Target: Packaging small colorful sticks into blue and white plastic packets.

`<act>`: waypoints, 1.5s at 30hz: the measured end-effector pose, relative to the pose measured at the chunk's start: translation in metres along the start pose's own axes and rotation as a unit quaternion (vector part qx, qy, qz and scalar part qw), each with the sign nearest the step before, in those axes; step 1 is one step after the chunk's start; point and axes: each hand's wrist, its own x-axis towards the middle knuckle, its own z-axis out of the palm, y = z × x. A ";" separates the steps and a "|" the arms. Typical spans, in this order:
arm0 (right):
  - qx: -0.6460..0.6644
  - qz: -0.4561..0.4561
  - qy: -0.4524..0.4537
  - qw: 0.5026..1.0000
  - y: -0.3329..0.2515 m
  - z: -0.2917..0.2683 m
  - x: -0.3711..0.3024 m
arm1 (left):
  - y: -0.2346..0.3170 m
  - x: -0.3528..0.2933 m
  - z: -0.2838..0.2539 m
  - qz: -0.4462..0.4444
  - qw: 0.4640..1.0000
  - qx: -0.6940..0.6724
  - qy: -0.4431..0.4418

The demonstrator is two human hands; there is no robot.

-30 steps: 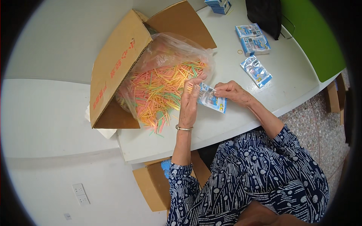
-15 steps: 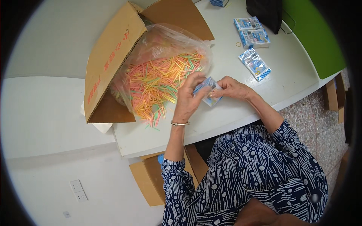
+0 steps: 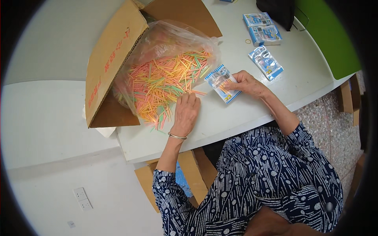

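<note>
Two hands: right hand [image 3: 247, 83] pinches the small packet [image 3: 222, 83], left hand [image 3: 186, 113] lies open on coloured sticks [image 3: 165, 84]

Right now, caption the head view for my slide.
Left hand on colourful sticks; right hand holding a small clear packet at a white table.

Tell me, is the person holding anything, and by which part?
The right hand pinches a small clear packet by its right edge. The left hand holds nothing, resting on loose coloured sticks.
</note>
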 end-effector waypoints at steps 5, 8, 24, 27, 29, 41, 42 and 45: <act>0.036 0.007 -0.011 0.999 0.005 -0.001 0.003 | -0.008 0.008 0.018 0.025 0.998 0.055 0.008; 0.041 0.003 -0.020 0.999 0.007 0.000 0.005 | -0.014 0.012 0.018 0.003 1.000 0.020 0.016; -0.019 0.005 -0.084 0.996 0.005 0.004 0.004 | 0.013 0.072 -0.047 -0.251 0.685 -0.621 0.288; -0.011 0.014 -0.091 0.996 0.004 0.005 0.005 | 0.021 0.070 -0.040 -0.244 0.694 -0.624 0.265; -0.001 0.008 -0.094 0.996 0.006 0.005 0.004 | 0.026 0.067 -0.032 -0.235 0.708 -0.628 0.221; -0.009 0.006 -0.112 0.994 0.002 0.009 -0.001 | 0.035 0.056 -0.007 -0.162 0.868 -0.445 0.152; -0.024 0.001 -0.111 0.994 0.004 0.010 0.000 | 0.035 0.053 -0.003 -0.164 0.868 -0.443 0.154; -0.006 -0.006 -0.094 0.996 0.010 0.012 -0.002 | 0.044 0.050 -0.002 -0.193 0.838 -0.487 0.151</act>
